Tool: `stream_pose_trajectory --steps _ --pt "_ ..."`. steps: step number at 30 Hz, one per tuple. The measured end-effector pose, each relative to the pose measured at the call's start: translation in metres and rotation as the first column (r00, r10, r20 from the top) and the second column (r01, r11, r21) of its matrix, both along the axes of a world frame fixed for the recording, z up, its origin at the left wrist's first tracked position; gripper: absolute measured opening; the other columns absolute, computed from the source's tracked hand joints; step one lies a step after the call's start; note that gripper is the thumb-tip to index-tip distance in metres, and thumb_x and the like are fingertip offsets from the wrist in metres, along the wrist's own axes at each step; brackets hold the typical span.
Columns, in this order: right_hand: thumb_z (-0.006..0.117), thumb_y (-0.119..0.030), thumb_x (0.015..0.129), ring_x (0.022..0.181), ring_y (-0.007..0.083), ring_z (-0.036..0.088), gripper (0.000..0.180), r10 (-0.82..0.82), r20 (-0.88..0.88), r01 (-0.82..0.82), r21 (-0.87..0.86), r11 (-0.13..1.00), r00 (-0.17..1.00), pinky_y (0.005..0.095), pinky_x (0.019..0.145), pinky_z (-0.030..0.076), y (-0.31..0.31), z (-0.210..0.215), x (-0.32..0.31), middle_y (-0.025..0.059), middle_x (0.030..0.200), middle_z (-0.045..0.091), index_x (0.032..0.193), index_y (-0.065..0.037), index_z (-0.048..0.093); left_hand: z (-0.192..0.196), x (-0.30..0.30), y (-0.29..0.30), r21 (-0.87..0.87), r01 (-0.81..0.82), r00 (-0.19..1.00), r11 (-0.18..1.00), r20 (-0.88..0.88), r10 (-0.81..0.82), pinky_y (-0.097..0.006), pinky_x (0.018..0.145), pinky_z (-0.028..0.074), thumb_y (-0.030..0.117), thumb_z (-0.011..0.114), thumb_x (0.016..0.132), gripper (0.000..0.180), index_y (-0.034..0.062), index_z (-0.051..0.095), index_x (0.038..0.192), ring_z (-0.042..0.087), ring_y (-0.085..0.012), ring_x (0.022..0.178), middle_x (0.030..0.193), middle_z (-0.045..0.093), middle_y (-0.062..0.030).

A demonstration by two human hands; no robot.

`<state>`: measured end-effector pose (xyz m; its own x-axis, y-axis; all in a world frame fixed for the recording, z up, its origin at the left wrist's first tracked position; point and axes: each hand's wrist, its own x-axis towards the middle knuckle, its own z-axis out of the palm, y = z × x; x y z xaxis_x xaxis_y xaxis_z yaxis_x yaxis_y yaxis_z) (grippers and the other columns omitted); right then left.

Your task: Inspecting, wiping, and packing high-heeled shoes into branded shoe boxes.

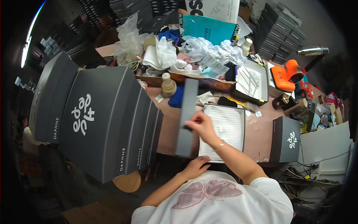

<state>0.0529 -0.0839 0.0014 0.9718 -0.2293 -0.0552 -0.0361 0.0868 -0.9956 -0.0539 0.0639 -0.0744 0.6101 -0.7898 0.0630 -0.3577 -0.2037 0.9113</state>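
Observation:
An open shoe box [244, 128] lies before me, filled with pleated white tissue paper [222, 128]. Along its left side a long dark grey box lid [189, 100] stands on edge, slightly blurred. My right hand [201, 128] reaches across the box, its thumb and fingers pinched at the lid's edge, where a small black spot shows. At the near left corner of the box rests my left hand [195, 168], fingers stretched out and touching the rim.
Large dark shoe boxes [100, 119] are stacked at the left; another box [285, 140] stands at the right. Behind are a bottle [168, 86], a yellow-handled brush [242, 103], crumpled white paper [212, 50], a tray [253, 84] and an orange tool [285, 76].

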Motion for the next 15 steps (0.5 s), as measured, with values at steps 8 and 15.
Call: stream_pose_trajectory --steps 8,15 --pt "0.055 -0.023 0.093 0.083 0.0142 0.061 0.042 -0.216 -0.453 0.341 0.214 0.915 0.865 0.0273 0.064 0.052 -0.193 -0.042 -0.193 0.0047 0.102 0.061 0.131 -0.007 0.046 -0.019 0.042 0.030 0.138 -0.503 0.674 0.853 -0.555 0.488 -0.034 0.099 0.042 0.031 0.053 0.098 0.053 -0.0024 0.041 0.137 0.053 -0.0243 0.121 0.130 0.055 -0.0214" --pt "0.053 -0.027 0.091 0.073 0.0153 0.058 0.042 -0.234 -0.583 0.141 -0.202 0.969 0.778 0.0291 0.064 0.049 -0.164 -0.030 -0.221 0.0076 0.083 0.061 0.119 0.003 0.056 -0.012 0.060 -0.047 0.153 -0.335 0.910 0.930 -0.203 0.361 -0.039 0.098 0.041 0.024 0.055 0.095 0.056 -0.0045 0.036 0.139 0.052 -0.0375 0.118 0.129 0.050 -0.0284"
